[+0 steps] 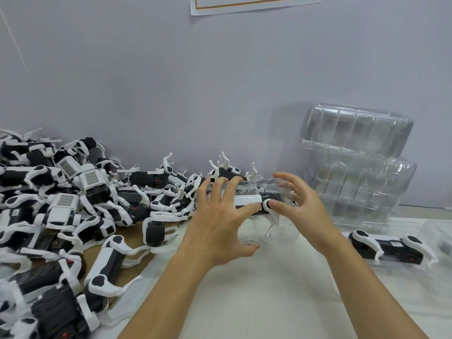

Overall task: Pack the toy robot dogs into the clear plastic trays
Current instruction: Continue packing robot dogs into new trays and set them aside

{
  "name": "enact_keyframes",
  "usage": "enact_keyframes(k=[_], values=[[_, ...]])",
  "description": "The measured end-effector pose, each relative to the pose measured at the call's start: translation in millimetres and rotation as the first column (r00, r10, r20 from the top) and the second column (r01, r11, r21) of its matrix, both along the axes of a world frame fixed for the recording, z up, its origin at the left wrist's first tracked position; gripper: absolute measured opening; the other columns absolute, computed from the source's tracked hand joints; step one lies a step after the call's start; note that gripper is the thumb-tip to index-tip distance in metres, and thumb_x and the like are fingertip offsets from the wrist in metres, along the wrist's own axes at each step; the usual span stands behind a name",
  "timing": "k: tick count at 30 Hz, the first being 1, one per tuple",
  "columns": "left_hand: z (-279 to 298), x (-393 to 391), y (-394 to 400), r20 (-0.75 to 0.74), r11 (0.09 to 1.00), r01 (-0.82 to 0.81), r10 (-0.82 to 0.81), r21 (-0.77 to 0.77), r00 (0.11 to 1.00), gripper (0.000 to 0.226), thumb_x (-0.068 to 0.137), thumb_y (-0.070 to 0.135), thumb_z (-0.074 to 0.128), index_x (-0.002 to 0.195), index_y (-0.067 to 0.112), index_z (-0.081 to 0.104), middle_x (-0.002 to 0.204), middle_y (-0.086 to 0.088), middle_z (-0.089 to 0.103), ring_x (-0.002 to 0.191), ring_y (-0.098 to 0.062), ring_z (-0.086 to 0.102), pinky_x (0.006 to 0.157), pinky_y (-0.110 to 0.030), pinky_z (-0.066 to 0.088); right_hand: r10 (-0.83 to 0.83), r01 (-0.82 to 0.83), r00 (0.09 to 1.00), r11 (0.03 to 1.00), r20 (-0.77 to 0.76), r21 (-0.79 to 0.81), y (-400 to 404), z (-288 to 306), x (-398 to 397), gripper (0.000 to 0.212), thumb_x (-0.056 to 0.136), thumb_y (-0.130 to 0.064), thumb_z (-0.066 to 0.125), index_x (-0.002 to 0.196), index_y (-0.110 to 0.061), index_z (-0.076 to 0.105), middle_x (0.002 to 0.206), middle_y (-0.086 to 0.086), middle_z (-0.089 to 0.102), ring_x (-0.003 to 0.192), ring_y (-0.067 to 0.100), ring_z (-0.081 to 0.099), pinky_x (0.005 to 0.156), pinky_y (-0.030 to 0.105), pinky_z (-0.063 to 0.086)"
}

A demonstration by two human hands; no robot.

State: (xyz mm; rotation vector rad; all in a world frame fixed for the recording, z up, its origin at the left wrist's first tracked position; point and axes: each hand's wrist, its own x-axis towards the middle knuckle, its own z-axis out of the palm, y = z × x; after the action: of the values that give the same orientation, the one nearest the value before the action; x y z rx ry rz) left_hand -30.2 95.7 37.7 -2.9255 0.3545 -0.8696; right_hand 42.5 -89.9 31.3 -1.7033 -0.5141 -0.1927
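Step in hand, as judged: seating one black-and-white toy robot dog (254, 204) into a clear moulded plastic tray (266, 231), mid-table near the back wall.

Your left hand (220, 223) grips the tray's left end, fingers spread over the top, thumb curled under the front edge. Your right hand (303, 211) is spread at the tray's right end, thumb tip touching the dog's round hip joint; can't tell whether the other fingers bear on the tray.

Next move, est.: press dog fully into its cavity w/ legs tucked; legs look thin, so go easy.

Room: loose pile of black-and-white toy dogs (68, 204) fills the table's left side, nearly touching the tray. Stack of empty clear trays (357, 167) stands at back right, close. Another dog lying in a tray (389, 247) sits at the right edge. The white table sheet (256, 297) toward the front edge offers working space.
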Motion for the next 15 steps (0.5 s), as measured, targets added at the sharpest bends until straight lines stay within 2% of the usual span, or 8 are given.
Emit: enact_keyframes(k=[3, 4, 6, 9, 12, 14, 15], values=[[-3, 2, 0, 0.006, 0.998, 0.028, -0.028, -0.062, 1.0, 0.071, 0.059, 0.071, 0.072, 0.123, 0.042, 0.062, 0.149, -0.011, 0.039, 0.136, -0.037, 0.035, 0.115, -0.057, 0.018, 0.012, -0.012, 1.0, 1.0, 0.01, 0.025, 1, -2, 1, 0.048, 0.085, -0.015, 0.076, 0.121, -0.042, 0.061, 0.131, -0.01, 0.059, 0.121, 0.007, 0.054, 0.099, 0.025, 0.045], [-4, 2, 1, -0.002, 0.99, 0.042, -0.043, -0.136, 0.999, 0.071, 0.059, 0.074, 0.069, 0.123, 0.044, 0.062, 0.15, -0.007, 0.037, 0.138, -0.033, 0.032, 0.116, -0.053, 0.014, 0.001, -0.002, 1.0, 0.997, 0.007, 0.078, 2, -2, 2, 0.043, 0.087, -0.014, 0.072, 0.12, -0.04, 0.063, 0.127, -0.009, 0.062, 0.116, 0.002, 0.057, 0.095, 0.021, 0.046], [-7, 3, 4, -0.021, 0.935, 0.069, -0.082, -0.347, 0.996, 0.072, 0.056, 0.078, 0.063, 0.12, 0.047, 0.062, 0.15, 0.002, 0.035, 0.14, -0.023, 0.027, 0.116, -0.04, 0.007, -0.043, 0.056, 0.998, 0.963, -0.055, 0.265, 3, 0, 5, 0.033, 0.093, -0.011, 0.063, 0.117, -0.034, 0.067, 0.117, -0.003, 0.069, 0.108, 0.006, 0.063, 0.089, 0.025, 0.048], [-9, 6, 9, -0.005, 0.802, 0.092, -0.117, -0.59, 0.993, 0.064, 0.054, 0.072, 0.076, 0.111, 0.047, 0.064, 0.144, 0.011, 0.038, 0.136, -0.01, 0.028, 0.113, -0.03, 0.008, -0.065, 0.151, 0.98, 0.86, -0.189, 0.487, -2, 6, 10, 0.026, 0.095, -0.012, 0.056, 0.107, -0.028, 0.071, 0.106, 0.001, 0.074, 0.097, 0.017, 0.064, 0.083, 0.032, 0.046], [-7, 7, 12, 0.023, 0.672, 0.11, -0.138, -0.732, 0.99, 0.055, 0.052, 0.065, 0.083, 0.098, 0.043, 0.063, 0.133, 0.018, 0.045, 0.131, -0.003, 0.036, 0.112, -0.028, 0.025, -0.045, 0.196, 0.961, 0.807, -0.274, 0.556, -5, 6, 12, 0.025, 0.093, -0.011, 0.054, 0.097, -0.026, 0.073, 0.094, 0.0, 0.073, 0.09, 0.018, 0.063, 0.077, 0.03, 0.046], [-3, 7, 13, 0.072, 0.522, 0.167, -0.196, -0.837, 0.978, 0.058, 0.052, 0.059, 0.09, 0.098, 0.033, 0.066, 0.121, 0.026, 0.051, 0.123, 0.0, 0.045, 0.094, -0.008, 0.038, -0.028, 0.202, 0.952, 0.806, -0.304, 0.557, -3, 4, 13, 0.027, 0.093, -0.01, 0.053, 0.09, -0.025, 0.075, 0.094, 0.003, 0.072, 0.089, 0.019, 0.063, 0.074, 0.03, 0.047], [-1, 6, 14, 0.095, 0.457, 0.187, -0.216, -0.87, 0.972, 0.058, 0.052, 0.057, 0.091, 0.099, 0.031, 0.066, 0.115, 0.031, 0.052, 0.118, 0.003, 0.049, 0.084, -0.003, 0.041, -0.023, 0.196, 0.952, 0.813, -0.305, 0.548, -2, 4, 13, 0.028, 0.093, -0.01, 0.052, 0.089, -0.024, 0.075, 0.094, 0.004, 0.072, 0.089, 0.019, 0.064, 0.074, 0.03, 0.047]])
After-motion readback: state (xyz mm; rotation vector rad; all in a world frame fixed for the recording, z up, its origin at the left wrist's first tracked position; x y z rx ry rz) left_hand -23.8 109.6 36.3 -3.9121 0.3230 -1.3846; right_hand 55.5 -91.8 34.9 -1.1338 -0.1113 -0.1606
